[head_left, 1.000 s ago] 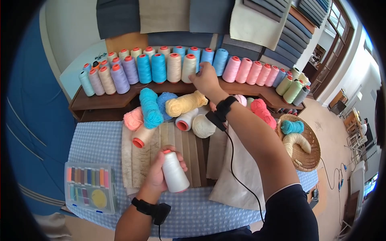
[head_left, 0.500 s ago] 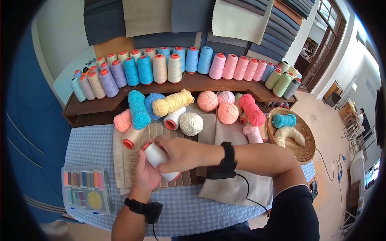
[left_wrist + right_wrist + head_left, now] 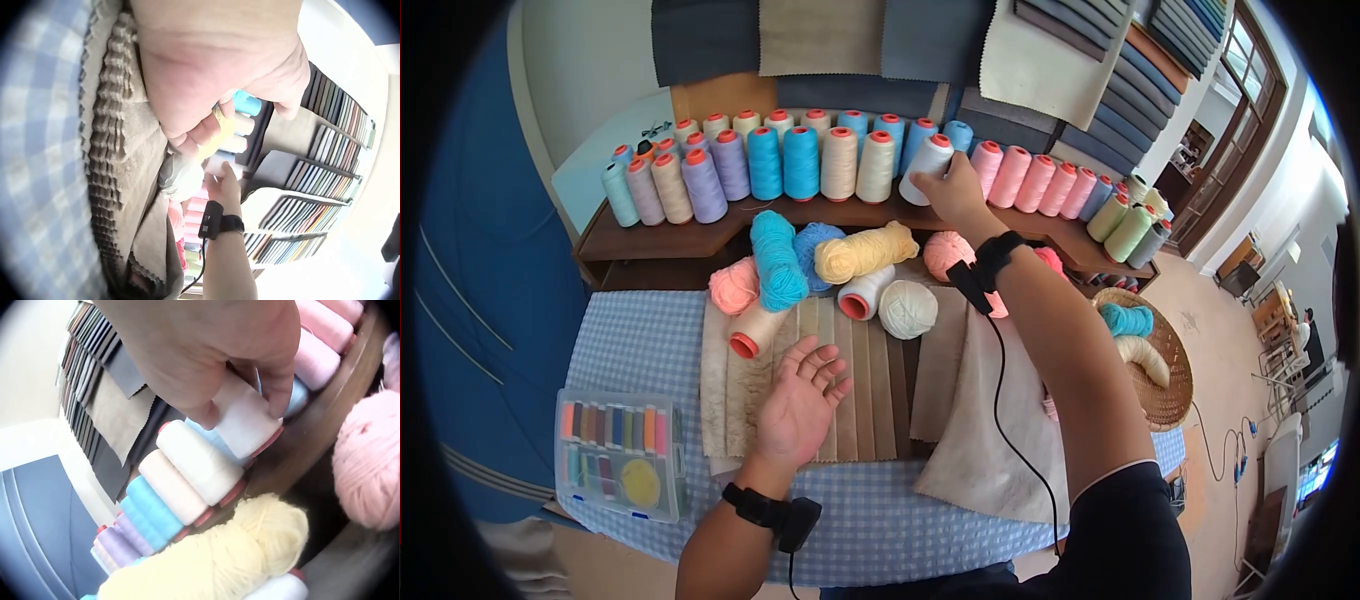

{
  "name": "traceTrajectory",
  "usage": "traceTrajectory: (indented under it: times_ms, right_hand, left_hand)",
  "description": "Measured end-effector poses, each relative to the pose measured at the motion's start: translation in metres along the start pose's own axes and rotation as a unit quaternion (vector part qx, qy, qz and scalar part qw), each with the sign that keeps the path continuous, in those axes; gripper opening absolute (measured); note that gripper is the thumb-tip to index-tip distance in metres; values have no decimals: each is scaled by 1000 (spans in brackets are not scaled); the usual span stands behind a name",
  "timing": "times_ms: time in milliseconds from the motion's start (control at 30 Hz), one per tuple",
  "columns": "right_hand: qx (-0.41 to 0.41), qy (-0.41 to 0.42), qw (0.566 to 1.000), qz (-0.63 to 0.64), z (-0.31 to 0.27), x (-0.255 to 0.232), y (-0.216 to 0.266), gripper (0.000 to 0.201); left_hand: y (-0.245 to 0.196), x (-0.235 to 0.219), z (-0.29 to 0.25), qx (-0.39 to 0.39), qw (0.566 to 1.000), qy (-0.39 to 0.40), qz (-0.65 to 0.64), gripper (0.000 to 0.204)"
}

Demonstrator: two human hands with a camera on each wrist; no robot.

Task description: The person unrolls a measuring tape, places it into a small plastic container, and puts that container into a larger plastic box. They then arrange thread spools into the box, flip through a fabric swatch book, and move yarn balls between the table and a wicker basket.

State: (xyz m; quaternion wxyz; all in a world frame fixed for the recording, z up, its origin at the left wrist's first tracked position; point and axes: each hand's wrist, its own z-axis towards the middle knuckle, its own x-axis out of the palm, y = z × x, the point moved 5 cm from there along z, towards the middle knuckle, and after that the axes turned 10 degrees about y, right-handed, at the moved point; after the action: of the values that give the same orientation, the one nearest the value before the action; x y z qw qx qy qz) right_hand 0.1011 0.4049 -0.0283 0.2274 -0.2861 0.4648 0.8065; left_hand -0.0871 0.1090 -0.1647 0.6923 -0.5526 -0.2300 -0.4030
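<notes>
1. White thread cone (image 3: 927, 168) is at the wooden shelf (image 3: 700, 240), beside the cream cone (image 3: 875, 167).
2. The right hand (image 3: 956, 192) grips it.
3. The left hand (image 3: 800, 405) lies with fingers spread on the beige fabric swatches (image 3: 870, 390), holding nothing.

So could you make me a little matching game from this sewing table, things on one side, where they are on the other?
Things:
1. white thread cone
2. left hand
3. teal yarn skein
4. thread box

Places:
A. in the wicker basket
B. gripped by the right hand at the shelf
C. open above the beige fabric swatches
D. on the checked tablecloth's near left corner

Pairs: 1-B, 2-C, 3-A, 4-D
</notes>
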Motion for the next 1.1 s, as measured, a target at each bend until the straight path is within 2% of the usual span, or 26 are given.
traceTrajectory:
  times_ms: [67,133,233,300,333,400,433,467,500,533,600,633,700,733,800,833,900,1033,1067,1100]
  right_hand:
    - [26,-12,1000,4,0,7,3,63]
    - [1,-12,1000,9,3,13,6,60]
    - [22,30,999,-16,2,17,-3,58]
    - [-14,-35,998,-42,-7,8,-8,56]
    - [-13,-33,998,-42,-17,0,0,56]
    - [-44,32,998,18,-41,-11,16,55]
    - [-82,66,990,89,-56,-7,26,54]
    - [-96,134,986,37,-72,-5,35,53]
    - [-109,200,974,-15,-95,-7,64,51]
    - [-176,219,959,-32,-116,-2,78,48]
    - [-255,253,913,-192,-144,17,94,46]
    - [-254,251,915,-189,-148,23,97,46]
    - [-253,290,869,-311,-153,45,99,51]
    - [-255,289,870,-309,-151,52,101,51]
    - [-170,317,863,-354,-141,67,97,51]
    - [-160,324,865,-349,-141,66,105,39]
    - [-169,297,858,-383,-137,87,98,34]
    - [-208,246,833,-450,-140,80,106,18]
    - [-205,244,835,-448,-142,74,107,18]
    - [-242,226,846,-417,-147,63,113,17]
  left_hand:
    - [-2,1,-1,8,1000,-5,8,53]
    - [-8,7,0,16,1000,-6,17,50]
    - [-26,18,-1,37,997,-33,60,42]
    - [-47,18,-2,102,974,-62,194,36]
    - [-53,13,-3,100,974,-64,193,36]
    - [-80,4,-10,176,877,-140,424,38]
    - [-87,5,-9,176,877,-142,424,38]
    - [-99,14,-8,163,771,-177,590,41]
    - [-106,21,-9,143,633,-203,733,45]
    - [-106,13,-11,143,632,-202,734,45]
    - [-96,-10,-9,61,585,-184,788,50]
    - [-95,-9,-9,60,583,-181,790,50]
    - [-93,-13,-4,1,645,-167,746,51]
    - [-92,-15,-1,2,642,-168,748,51]
    - [-89,-22,6,-1,630,-194,752,52]
    - [-88,-21,8,0,627,-195,754,52]
    - [-89,-18,13,-4,571,-213,793,48]
    - [-95,-21,13,9,582,-211,785,41]
    - [-99,-26,6,-1,634,-244,734,37]
    - [-103,-33,-1,-13,681,-275,678,35]
